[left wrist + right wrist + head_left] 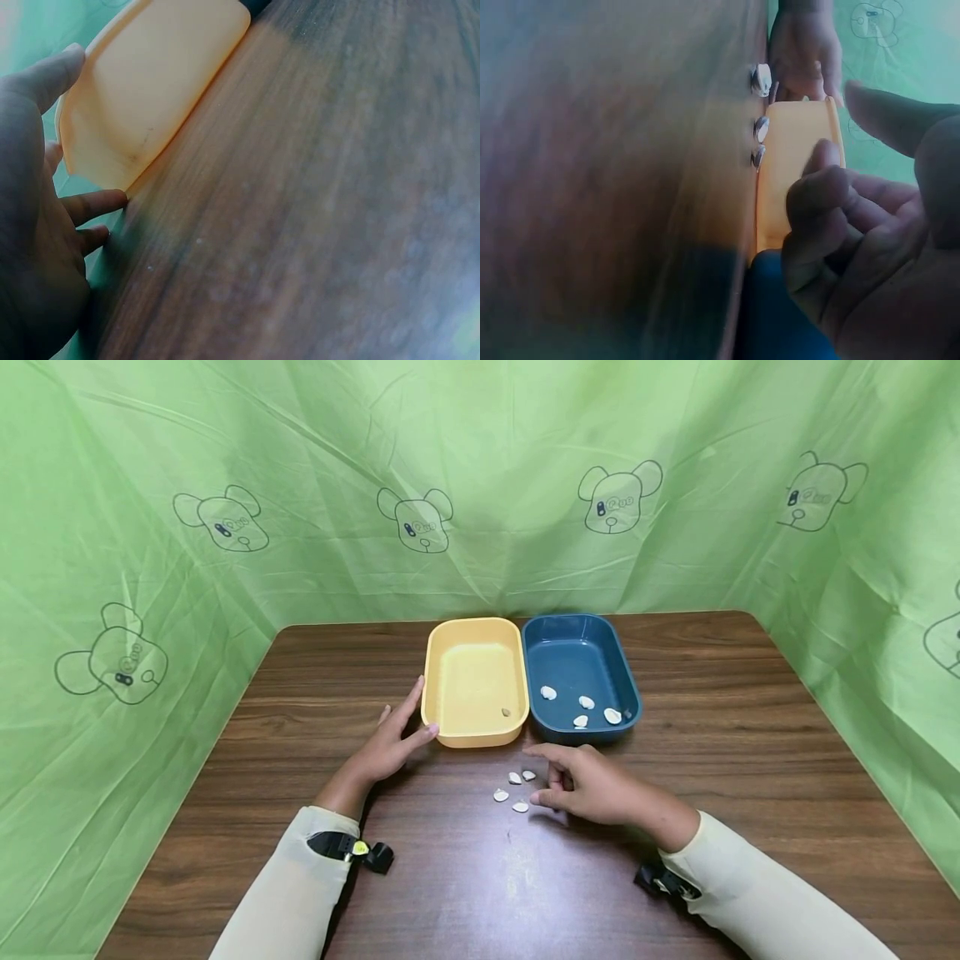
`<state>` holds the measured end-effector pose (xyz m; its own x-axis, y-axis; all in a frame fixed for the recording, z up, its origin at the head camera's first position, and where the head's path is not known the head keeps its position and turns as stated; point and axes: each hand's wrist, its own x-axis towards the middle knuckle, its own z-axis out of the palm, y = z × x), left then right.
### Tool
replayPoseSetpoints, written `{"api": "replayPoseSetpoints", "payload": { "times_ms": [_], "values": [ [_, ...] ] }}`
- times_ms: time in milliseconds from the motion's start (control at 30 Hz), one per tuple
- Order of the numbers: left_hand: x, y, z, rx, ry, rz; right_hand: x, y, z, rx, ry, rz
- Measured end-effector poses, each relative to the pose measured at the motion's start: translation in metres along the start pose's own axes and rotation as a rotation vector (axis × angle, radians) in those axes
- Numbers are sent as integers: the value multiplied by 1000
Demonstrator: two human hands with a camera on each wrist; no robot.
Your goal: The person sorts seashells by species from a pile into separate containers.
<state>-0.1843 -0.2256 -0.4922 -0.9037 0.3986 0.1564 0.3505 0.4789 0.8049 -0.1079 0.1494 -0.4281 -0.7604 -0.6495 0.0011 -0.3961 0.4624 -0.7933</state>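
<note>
My left hand (390,745) rests at the left side of the yellow tray (480,739), its fingers spread along the wall and the thumb at the near corner. Bent over the table in front of the blue tray (581,737), my right hand (596,783) has its index finger extended and the thumb apart from it. Nothing shows between them in the right wrist view. Several small white shells (501,796) lie on the table just left of its fingertips. One small brown piece (506,712) sits in the yellow tray. Several white shells (587,702) lie in the blue tray.
The two trays stand side by side toward the back of the brown wooden table (712,735). Behind and beside it hangs a green cloth (510,485) with bear-head outlines. A small dark piece (628,713) lies in the blue tray's near right corner.
</note>
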Motion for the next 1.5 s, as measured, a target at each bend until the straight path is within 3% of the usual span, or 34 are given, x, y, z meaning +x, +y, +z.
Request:
{"api": "replayPoseSetpoints", "payload": {
  "times_ms": [333,633,1000,1500],
  "values": [
    [-1,14,-3,52,-40,-87,3,19,3,59,-2,27],
    [-2,12,-2,39,-23,-65,6,34,10,118,37,60],
    [-1,15,-3,59,-37,-87,10,37,19,76,130,64],
    [-1,11,-2,37,-12,-44,13,38,24,16,190,90]
  ]
}}
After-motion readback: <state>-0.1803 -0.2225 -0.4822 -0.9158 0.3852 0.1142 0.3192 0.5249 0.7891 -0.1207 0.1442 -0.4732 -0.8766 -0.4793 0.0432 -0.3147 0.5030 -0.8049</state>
